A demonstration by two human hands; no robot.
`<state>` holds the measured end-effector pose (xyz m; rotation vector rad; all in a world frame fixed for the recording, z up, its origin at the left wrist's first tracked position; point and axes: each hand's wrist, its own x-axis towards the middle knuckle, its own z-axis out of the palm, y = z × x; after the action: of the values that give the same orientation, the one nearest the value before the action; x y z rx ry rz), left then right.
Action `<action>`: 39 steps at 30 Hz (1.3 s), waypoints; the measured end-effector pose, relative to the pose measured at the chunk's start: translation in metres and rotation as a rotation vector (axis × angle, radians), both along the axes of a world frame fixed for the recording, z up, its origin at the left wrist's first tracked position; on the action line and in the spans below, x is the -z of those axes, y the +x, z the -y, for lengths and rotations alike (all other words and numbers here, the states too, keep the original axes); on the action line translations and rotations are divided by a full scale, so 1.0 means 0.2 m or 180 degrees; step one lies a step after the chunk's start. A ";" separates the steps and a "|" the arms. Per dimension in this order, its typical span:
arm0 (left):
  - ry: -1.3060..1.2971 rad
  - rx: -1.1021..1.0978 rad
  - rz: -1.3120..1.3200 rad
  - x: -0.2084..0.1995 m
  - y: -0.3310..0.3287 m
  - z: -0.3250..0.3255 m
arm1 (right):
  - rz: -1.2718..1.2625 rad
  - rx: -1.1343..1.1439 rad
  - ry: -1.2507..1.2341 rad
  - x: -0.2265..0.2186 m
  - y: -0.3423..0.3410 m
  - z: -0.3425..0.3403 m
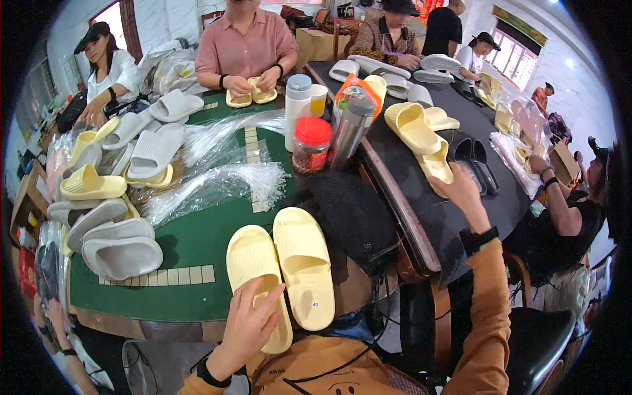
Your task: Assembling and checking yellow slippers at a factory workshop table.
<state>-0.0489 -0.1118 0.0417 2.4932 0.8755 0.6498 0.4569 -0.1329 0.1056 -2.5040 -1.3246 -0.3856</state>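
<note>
A pair of pale yellow slide slippers lies in front of me at the near edge of the green table top. My left hand (pixel 249 322) rests on the left slipper (pixel 253 253), its fingers stretched and spread over the foot opening. Beside it, the right slipper (pixel 306 273) lies toe away from me, with a small white sticker on its heel. My right arm reaches out to the black table, where my right hand (pixel 461 191) grips the heel end of a yellow slipper (pixel 434 161). Another yellow slipper (pixel 411 125) touches that one at its far end.
Grey slippers (pixel 122 257) and yellow ones are heaped on the left. Bundles of clear plastic strands (pixel 217 187) lie mid-table. A red-lidded jar (pixel 311 148), a grey bottle (pixel 298 108) and a steel flask (pixel 353 128) stand at the table's right edge. Several people sit around.
</note>
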 end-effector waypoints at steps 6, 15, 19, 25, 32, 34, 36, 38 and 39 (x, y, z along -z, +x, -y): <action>0.0097 0.0064 -0.0677 0.03 0.08 0.00 | -0.0165 0.0320 -0.0607 0.02 0.08 -0.11; 0.0124 0.0066 -0.0744 0.14 0.08 -0.02 | -0.0167 -0.1020 -0.0304 -0.18 -0.18 0.41; 0.0228 0.0041 -0.0804 0.17 0.07 -0.03 | -0.0410 -0.1066 -0.0782 -0.30 -0.40 0.61; 0.0097 0.0041 -0.0875 0.17 0.07 -0.03 | -0.0437 -0.1112 -0.0756 -0.30 -0.28 0.67; -0.0035 0.0062 -0.0860 0.16 0.08 -0.03 | -0.0518 -0.1520 -0.0638 -0.14 -0.02 0.44; 0.0145 0.0066 -0.0833 0.17 0.08 -0.03 | -0.0409 -0.1867 -0.0671 -0.15 0.06 0.39; 0.0306 0.0069 -0.0812 0.18 0.09 -0.03 | -0.0802 -0.1653 -0.0562 -0.19 0.08 0.33; 0.0292 0.0085 -0.0915 0.17 0.08 -0.03 | -0.0996 -0.1122 -0.0258 -0.26 0.02 0.25; 0.0293 0.0091 -0.0912 0.18 0.09 -0.04 | -0.0994 -0.1115 -0.0258 -0.28 0.01 0.22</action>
<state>-0.0318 -0.1045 0.0063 2.7213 0.9254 0.3337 0.4590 -0.1767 0.1612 -2.2110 -1.6242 0.1323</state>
